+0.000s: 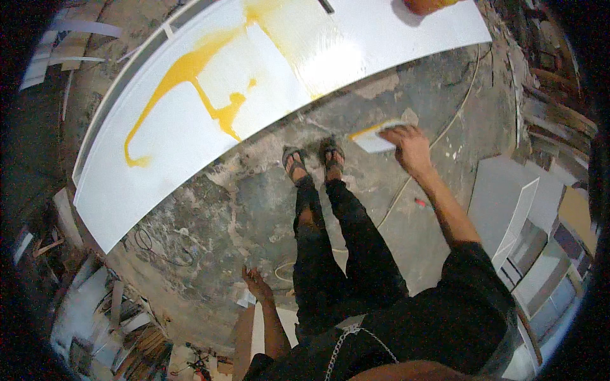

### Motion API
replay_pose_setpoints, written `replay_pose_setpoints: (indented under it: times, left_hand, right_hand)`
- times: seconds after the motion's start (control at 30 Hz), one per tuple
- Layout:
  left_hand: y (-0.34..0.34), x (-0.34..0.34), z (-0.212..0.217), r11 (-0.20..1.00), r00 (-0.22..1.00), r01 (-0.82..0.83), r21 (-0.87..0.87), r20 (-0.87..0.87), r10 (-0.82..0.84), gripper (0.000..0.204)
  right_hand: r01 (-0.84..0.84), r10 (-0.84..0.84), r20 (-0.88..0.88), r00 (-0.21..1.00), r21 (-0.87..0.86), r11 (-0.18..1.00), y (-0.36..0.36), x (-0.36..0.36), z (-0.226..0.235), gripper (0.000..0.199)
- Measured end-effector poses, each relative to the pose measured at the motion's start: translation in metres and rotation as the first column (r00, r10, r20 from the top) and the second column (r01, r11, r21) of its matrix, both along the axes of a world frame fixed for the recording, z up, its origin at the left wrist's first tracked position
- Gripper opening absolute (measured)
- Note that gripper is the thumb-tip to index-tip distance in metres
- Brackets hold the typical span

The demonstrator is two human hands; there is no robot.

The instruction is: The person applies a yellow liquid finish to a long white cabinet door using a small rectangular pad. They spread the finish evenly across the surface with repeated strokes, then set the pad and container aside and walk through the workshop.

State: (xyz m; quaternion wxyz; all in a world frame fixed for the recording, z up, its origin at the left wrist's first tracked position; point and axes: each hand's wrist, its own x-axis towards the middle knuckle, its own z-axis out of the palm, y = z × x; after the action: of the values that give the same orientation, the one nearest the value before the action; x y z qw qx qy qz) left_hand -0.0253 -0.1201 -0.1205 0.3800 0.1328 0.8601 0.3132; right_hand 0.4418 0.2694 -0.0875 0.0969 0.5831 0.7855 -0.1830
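Closest to the body, the left hand (259, 289) hangs low, its fingers a little curled and slightly apart; a small pale object (245, 298) shows just beside them, too unclear to tell whether they touch it. To the right of those fingers stand the person's legs in dark trousers (318, 254). Farther out, the right hand (413, 151) reaches forward, its fingers pinching one end of a white flat piece (373, 141), which sticks out to their left above the floor (406, 241) and carries yellow along its far edge. A small red object (420, 202) lies on the floor nearer the body than the right fingers, and a pale cord (459, 114) runs past to their right. Left of the white flat piece are the sandals (294, 164). Beyond the right fingers, and well apart from them, a large white panel (162, 171) stretches far to their left, streaked with yellow paste (202, 60). Farthest out, beyond those fingers and slightly right, sits an orange object (432, 5), cut by the upper edge.
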Motion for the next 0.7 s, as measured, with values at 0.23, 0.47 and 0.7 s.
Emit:
replay_pose_setpoints:
  times: [0.23, 0.47, 0.7]
  left_hand:
    - [0.072, -0.005, -0.005, 0.986, 0.998, 0.05, 0.161, 0.023, -0.055, 0.05]
    - [0.192, 0.004, -0.054, 0.949, 0.834, -0.29, 0.126, 0.52, 0.186, 0.058]
    - [0.216, 0.058, -0.043, 0.999, 0.729, -0.002, -0.038, 0.684, 0.028, 0.064]
  right_hand:
    - [0.043, 0.085, -0.33, 0.94, 0.364, 0.931, 0.072, -0.073, 0.086, 0.064]
    - [-0.023, 0.118, -0.146, 0.982, 0.531, 0.847, 0.205, -0.18, 0.027, 0.078]
    - [-0.075, 0.093, -0.008, 0.996, 0.532, 0.843, 0.263, -0.225, -0.022, 0.076]
